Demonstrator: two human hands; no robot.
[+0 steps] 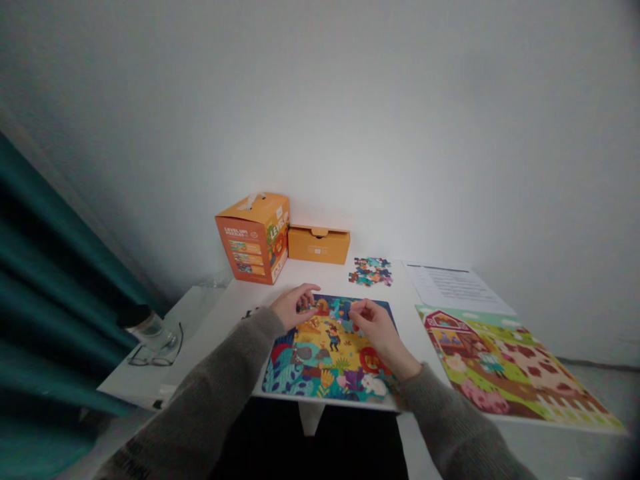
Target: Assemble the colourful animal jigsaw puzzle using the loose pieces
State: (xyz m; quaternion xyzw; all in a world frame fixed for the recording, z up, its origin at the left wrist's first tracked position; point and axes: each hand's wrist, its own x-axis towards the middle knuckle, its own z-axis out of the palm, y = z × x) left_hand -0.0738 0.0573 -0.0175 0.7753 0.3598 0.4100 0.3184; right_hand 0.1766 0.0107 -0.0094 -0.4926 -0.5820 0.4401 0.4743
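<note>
A: Biggest first, pls. What's in view?

B: Pale wall (400,133) fills the bg; teal curtain (45,293) at far L. White table (406,313) below, against the wall.

A: And on it?

B: At R, a farm-scene sheet (505,373) w/ cows, pigs & a red barn; can't tell if it's a poster or joined puzzle. In the middle, near the table's front edge, a jungle-animal puzzle (330,360) w/ lion, hippo & a small figure. Behind it to the L, an orange "Level Up! Puzzles" box (250,240), then a low orange box (319,248).

A: Hands?

B: Both over the puzzle's far half. L hand (290,308) at its far-L corner, fingers loosely bent, thumb apart, nothing seen in it. R hand (377,328) over its R side, thumb & fingertips bunched; can't tell if a pc is btwn them.

A: How does the puzzle lie?

B: Flat, btwn & below the hands, running back toward the person; long axis approx L–R.

A: Smallest?

B: Loose puzzle pcs (371,272) beyond the puzzle, nearer the R hand; a few dark pcs (250,312) just beside the L.
</note>
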